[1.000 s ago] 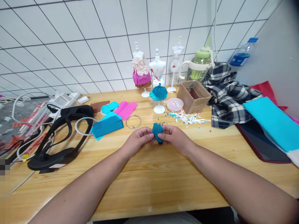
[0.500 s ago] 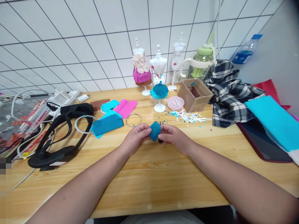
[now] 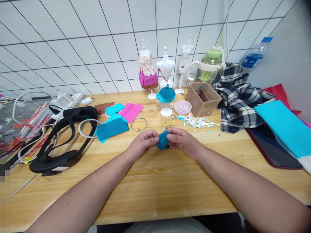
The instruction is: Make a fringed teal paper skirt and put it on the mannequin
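Note:
Between my hands is a small gathered piece of teal crepe paper (image 3: 163,141), creased into fan-like folds. My left hand (image 3: 145,143) pinches its left edge between thumb and fingers. On the other side my right hand (image 3: 181,141) grips the upper right edge. Just behind the paper lies a pair of small scissors (image 3: 167,128), mostly hidden by the paper and my right fingers. Beyond my hands stands a white mini mannequin (image 3: 165,64) wearing a teal paper skirt (image 3: 166,94).
Two other mannequins (image 3: 146,69) (image 3: 186,61) stand behind. A pink dish (image 3: 182,107), cardboard box (image 3: 202,100) and paper scraps (image 3: 196,122) sit to the right. Folded teal paper (image 3: 113,128), a wire ring (image 3: 139,125) and a black headset (image 3: 70,139) lie left.
The teal crepe paper has tilted and turned in my fingers, its folds now slanting. My right fingers have shifted to its upper right edge; my left hand stays pinched on it.

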A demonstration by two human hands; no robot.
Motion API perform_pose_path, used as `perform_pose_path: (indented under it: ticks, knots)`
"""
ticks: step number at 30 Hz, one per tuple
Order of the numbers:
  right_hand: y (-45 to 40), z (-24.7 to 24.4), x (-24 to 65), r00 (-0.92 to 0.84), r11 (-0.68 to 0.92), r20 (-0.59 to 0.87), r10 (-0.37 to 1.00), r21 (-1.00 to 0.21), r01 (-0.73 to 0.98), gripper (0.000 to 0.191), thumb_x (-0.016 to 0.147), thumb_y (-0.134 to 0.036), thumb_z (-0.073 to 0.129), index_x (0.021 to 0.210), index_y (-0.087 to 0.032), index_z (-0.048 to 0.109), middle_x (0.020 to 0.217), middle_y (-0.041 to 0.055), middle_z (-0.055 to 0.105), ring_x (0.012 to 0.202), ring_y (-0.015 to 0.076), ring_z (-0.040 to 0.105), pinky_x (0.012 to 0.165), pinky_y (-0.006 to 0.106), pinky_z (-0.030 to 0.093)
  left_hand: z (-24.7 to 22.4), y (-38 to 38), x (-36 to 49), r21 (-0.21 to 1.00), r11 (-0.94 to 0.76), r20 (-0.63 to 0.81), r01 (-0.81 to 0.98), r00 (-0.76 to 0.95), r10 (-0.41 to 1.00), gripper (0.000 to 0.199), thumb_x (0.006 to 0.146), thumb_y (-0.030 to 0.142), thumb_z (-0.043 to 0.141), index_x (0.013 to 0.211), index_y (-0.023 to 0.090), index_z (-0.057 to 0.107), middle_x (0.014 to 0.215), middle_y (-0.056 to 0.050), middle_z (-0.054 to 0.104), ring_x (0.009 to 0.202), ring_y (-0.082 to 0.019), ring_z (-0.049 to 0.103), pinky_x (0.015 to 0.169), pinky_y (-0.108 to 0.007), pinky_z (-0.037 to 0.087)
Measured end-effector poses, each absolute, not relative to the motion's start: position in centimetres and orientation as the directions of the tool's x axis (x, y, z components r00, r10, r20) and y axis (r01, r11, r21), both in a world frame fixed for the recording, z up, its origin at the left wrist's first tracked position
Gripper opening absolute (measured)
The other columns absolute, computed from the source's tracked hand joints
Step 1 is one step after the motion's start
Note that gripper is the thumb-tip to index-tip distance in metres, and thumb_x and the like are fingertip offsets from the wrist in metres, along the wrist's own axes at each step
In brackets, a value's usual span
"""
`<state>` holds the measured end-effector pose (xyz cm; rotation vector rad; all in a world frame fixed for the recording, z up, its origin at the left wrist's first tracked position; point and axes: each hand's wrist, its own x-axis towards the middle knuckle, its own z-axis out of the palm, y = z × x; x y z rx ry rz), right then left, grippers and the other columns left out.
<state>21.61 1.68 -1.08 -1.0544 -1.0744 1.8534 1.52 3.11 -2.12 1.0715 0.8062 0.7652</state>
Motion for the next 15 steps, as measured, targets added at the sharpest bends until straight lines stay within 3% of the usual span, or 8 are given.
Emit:
perform_pose_path:
  ticks: [6, 9, 15]
  knots:
    - [1.72, -1.33, 21.15, -0.345, -0.395, -0.332, 0.878, -0.909, -0.129, 0.035, 0.059, -0.043, 0.079, 0.074, -0.017, 0.062, 0.064, -0.002, 0.06, 0.056, 0.0098, 0.049, 0.053, 0.024, 0.034, -2.29, 3.15, 1.57, 0.965, 0.228, -0.134, -0.128, 0.507, 0.851, 0.028, 0.068, 0.027, 0.081, 0.084, 0.016, 0.063, 0.08, 0.0, 0.066, 0.076, -0.014, 0.059, 0.074, -0.026, 0.043]
    - [1.66, -1.35, 20.99, -0.325, -0.368, -0.317, 0.891, -0.923, -0.11, 0.033, 0.062, -0.044, 0.077, 0.074, -0.017, 0.061, 0.064, -0.0023, 0.059, 0.057, 0.0105, 0.05, 0.054, 0.025, 0.035, -2.15, 3.07, 1.63, 0.97, 0.224, -0.14, -0.099, 0.528, 0.837, 0.032, 0.071, 0.034, 0.079, 0.092, 0.016, 0.064, 0.085, -0.003, 0.067, 0.08, -0.016, 0.06, 0.075, -0.028, 0.044]
    - [1.37, -1.2, 20.73, -0.352, -0.265, -0.224, 0.909, -0.961, -0.072, 0.03, 0.065, -0.041, 0.078, 0.076, -0.017, 0.064, 0.068, -0.0016, 0.061, 0.062, 0.0115, 0.052, 0.058, 0.025, 0.037, -2.07, 3.01, 1.82, 0.964, 0.248, -0.187, -0.092, 0.424, 0.886, 0.028, 0.074, 0.039, 0.076, 0.077, 0.015, 0.062, 0.076, -0.001, 0.064, 0.075, -0.015, 0.058, 0.074, -0.028, 0.044]
